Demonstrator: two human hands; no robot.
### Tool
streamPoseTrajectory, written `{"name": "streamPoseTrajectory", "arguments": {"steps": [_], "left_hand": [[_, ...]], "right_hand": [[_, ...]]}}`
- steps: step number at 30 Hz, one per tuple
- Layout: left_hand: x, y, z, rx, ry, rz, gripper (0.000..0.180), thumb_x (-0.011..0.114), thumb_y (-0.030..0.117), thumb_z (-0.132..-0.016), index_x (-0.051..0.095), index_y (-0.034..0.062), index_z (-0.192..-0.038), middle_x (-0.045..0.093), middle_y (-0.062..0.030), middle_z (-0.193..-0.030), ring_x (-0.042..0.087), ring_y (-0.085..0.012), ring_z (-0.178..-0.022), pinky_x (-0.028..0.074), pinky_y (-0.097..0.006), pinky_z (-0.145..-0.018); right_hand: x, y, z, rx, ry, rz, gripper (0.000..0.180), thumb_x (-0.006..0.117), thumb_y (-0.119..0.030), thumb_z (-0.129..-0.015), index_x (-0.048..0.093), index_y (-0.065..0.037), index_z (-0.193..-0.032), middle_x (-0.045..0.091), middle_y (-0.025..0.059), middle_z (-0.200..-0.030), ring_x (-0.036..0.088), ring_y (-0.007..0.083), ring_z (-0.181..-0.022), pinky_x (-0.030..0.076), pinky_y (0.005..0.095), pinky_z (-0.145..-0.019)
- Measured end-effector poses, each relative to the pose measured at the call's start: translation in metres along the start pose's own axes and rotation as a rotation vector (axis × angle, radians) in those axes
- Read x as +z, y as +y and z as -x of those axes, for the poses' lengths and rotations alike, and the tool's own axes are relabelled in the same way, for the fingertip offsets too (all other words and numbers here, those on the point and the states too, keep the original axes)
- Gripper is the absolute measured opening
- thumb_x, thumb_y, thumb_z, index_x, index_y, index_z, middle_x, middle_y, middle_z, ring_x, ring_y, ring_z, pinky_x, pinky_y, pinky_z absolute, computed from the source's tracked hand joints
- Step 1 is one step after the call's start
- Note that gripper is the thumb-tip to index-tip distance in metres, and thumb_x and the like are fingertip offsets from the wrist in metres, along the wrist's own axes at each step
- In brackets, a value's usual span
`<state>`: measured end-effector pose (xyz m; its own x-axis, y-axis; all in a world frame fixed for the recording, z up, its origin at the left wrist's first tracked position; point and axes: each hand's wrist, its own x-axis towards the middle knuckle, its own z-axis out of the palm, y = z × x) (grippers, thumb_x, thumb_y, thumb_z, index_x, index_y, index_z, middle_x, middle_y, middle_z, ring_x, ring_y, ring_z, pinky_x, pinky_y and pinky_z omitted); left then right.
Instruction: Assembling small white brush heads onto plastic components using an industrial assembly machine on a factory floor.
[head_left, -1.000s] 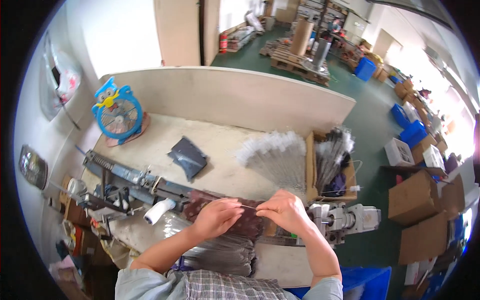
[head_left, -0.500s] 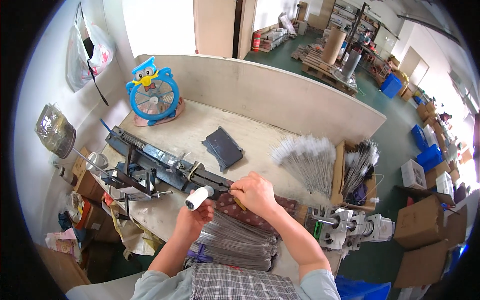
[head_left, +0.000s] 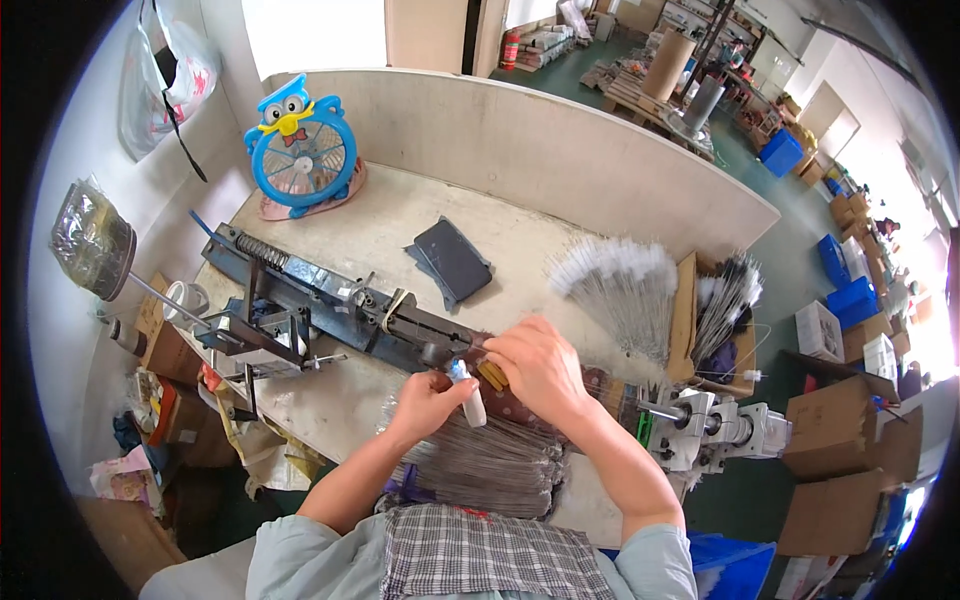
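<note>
My left hand point(head_left: 428, 402) grips a small white bottle point(head_left: 468, 396) with a blue cap, tip pointing up toward the long dark metal machine point(head_left: 330, 305) on the bench. My right hand point(head_left: 538, 366) lies just right of it, fingers closed over a small brown piece point(head_left: 493, 375) at the machine's right end. Below both hands a bundle of thin grey wires point(head_left: 490, 462) lies across my lap and the bench edge.
A blue owl-shaped fan point(head_left: 298, 145) stands at the back left. A dark flat pad point(head_left: 452, 260) lies mid-bench. White-tipped brushes point(head_left: 622, 285) fan out beside a cardboard box point(head_left: 690, 310) of more brushes. A grey motor unit point(head_left: 715, 428) sits to the right. Cardboard boxes point(head_left: 830, 440) stand on the floor.
My view has swung left and down. My left hand took the white bottle and brought it up beside my right hand at the machine's end.
</note>
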<state>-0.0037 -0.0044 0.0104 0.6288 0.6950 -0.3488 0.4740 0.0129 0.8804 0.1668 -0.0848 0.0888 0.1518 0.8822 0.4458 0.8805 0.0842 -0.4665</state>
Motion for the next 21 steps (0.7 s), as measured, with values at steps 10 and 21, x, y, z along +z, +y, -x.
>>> {"name": "streamPoseTrajectory", "arguments": {"steps": [10,21], "left_hand": [[0.027,0.003,0.003,0.178,-0.031,0.281,0.016,0.067,0.009,-0.074,0.053,0.0013,-0.078,0.058,-0.0052,-0.066,0.059,-0.0159,-0.062,0.048,-0.031,-0.056],[-0.068,-0.047,0.019,-0.098,0.336,0.938,0.029,0.064,0.03,-0.087,0.055,0.0072,-0.103,0.062,-0.0063,-0.087,0.063,-0.016,-0.076,0.051,-0.028,-0.064]], "right_hand": [[0.033,0.012,0.064,0.081,0.001,0.097,0.018,0.064,-0.011,-0.073,0.058,-0.009,-0.09,0.054,0.0057,-0.073,0.061,0.0233,-0.072,0.051,0.0343,-0.057],[0.016,0.011,0.057,0.098,-0.151,-0.032,0.015,0.067,-0.016,-0.076,0.057,-0.005,-0.081,0.055,0.0105,-0.079,0.061,0.0293,-0.073,0.051,0.0363,-0.061]]}}
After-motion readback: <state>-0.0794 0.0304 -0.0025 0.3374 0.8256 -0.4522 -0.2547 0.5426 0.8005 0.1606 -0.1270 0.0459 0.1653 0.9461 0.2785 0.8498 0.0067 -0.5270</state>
